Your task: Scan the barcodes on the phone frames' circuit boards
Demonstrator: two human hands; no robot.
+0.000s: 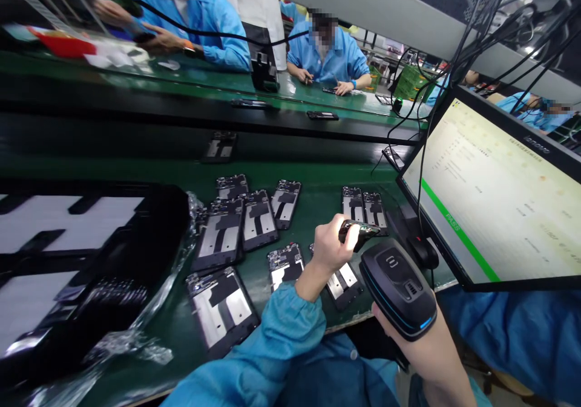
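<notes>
right hand (399, 328) grips a scanner (397, 286), aimed at the phone frame (358, 231) pinched in the raised left hand (329, 244).

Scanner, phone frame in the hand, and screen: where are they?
Scanner (398, 287): head view, on its black top.
Phone frame (358, 230): head view, on the end sticking out of the left hand (330, 245).
Screen (503, 201): head view, on its lit middle.

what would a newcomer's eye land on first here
Probably the lit monitor at right, with its green PASS bar. Next, the black scanner in the right hand, aimed at the phone frame gripped by the left hand, above more frames spread over the green bench.
</notes>
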